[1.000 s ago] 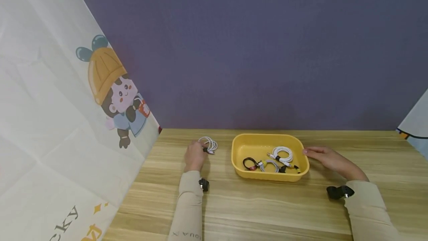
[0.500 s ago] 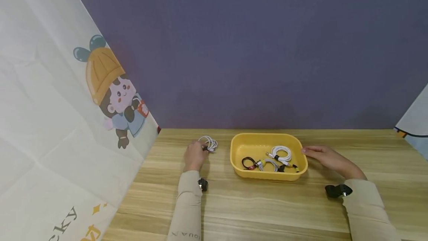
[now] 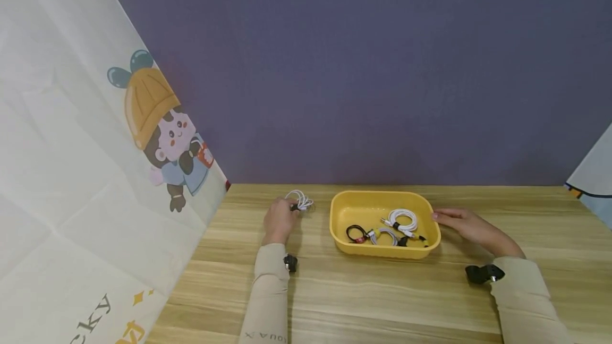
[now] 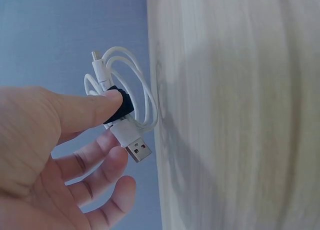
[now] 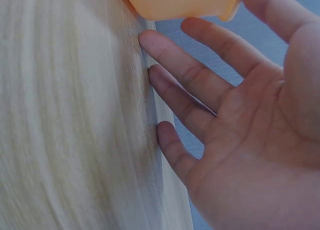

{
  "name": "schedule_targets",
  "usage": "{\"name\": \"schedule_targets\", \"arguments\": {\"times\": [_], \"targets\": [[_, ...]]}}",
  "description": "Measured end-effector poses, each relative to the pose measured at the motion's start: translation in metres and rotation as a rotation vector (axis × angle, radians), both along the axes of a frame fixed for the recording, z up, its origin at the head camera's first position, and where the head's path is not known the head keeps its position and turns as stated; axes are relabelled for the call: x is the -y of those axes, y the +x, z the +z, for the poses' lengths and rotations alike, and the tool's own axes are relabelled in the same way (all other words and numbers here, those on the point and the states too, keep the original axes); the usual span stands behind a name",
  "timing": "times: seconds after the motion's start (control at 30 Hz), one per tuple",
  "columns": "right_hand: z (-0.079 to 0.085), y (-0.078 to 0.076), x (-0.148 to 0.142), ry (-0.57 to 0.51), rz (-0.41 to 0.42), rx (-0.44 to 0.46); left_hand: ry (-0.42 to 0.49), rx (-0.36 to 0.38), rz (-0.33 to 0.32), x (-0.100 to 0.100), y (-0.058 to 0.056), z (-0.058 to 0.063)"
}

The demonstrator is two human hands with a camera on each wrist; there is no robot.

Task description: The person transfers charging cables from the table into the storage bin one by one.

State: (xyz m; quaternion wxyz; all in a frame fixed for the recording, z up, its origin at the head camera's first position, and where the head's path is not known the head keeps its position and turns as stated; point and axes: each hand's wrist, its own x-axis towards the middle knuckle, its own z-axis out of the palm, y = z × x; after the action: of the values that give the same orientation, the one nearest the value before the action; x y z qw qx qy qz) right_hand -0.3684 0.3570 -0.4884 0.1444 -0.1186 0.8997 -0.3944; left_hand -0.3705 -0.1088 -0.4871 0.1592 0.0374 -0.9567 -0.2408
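Note:
My left hand (image 3: 279,220) pinches a coiled white USB cable (image 4: 131,70) between thumb and index finger, at its black strap (image 4: 120,107). In the left wrist view its metal USB plug (image 4: 139,150) points down, and the other fingers are loosely bent below. The cable appears held just above the wooden table. On the other side, my right hand (image 3: 470,226) is at the right end of a yellow basket (image 3: 382,251). Its thumb touches the rim, and the fingers (image 5: 187,72) stretch out along the table beside the wall. Inside the basket lies a coiled white cable (image 3: 404,220).
Also in the basket are a small black cable loop (image 3: 356,233) and a grey cable (image 3: 386,237) with a yellow tie. A dark blue-grey wall (image 3: 382,68) rises behind the wooden table (image 3: 373,296). At left hangs a white printed sheet (image 3: 71,174).
My left hand has raised and tilted the white USB cable slightly. The right hand stays at the basket's rim, and the basket keeps its place.

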Motion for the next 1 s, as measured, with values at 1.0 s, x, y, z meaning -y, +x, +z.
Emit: {"name": "schedule_targets", "arguments": {"times": [1.0], "targets": [[0.003, 0.004, 0.000, -0.126, 0.070, -0.135, -0.026, -0.092, -0.074, -0.020, 0.006, 0.015]]}}
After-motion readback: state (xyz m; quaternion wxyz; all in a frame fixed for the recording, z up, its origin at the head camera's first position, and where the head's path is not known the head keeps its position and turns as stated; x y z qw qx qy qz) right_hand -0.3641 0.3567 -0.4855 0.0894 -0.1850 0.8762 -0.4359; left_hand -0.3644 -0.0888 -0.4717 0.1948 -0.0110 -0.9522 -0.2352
